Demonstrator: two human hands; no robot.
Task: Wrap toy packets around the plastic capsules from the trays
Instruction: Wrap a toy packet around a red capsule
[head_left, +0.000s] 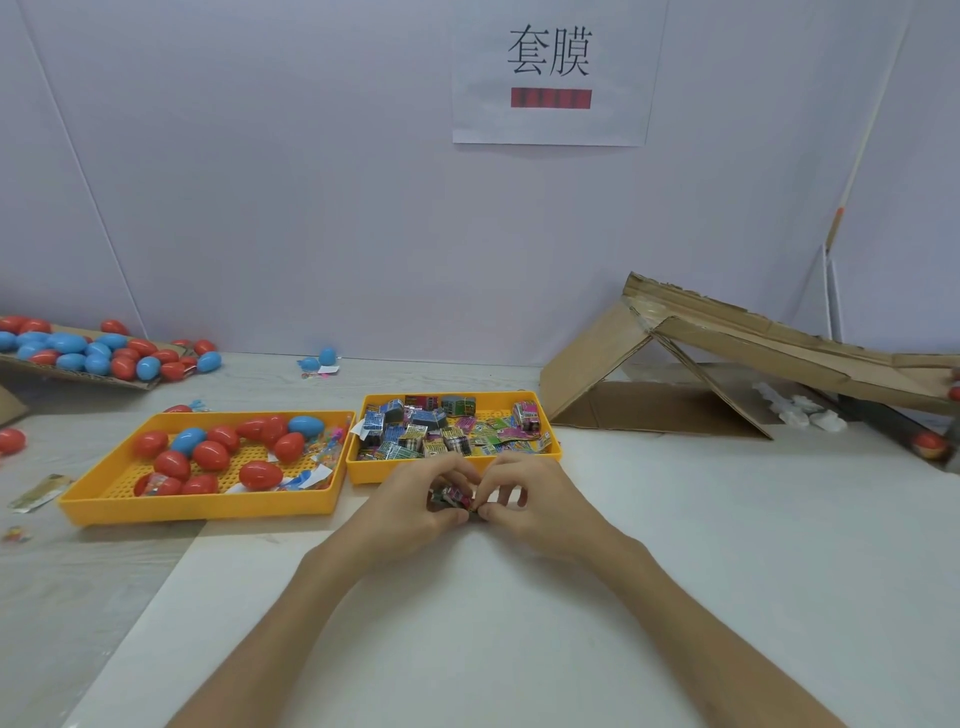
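Two hands meet over the white sheet (675, 545), just in front of the right tray (452, 472). Left hand (415, 512) and right hand (535, 493) each have fingers curled, thumb and fingertips pinching one small colourful packet (457, 500) between them; whether a capsule sits inside it cannot be told. Loose packets (441, 431) fill the right tray. Red and blue capsules (213, 454) lie in the left tray (208, 508), touching the right one. More capsules lie on cardboard (78, 376) far left. A cardboard ramp (727, 338) stands at right; a sign (550, 119) hangs on the wall.
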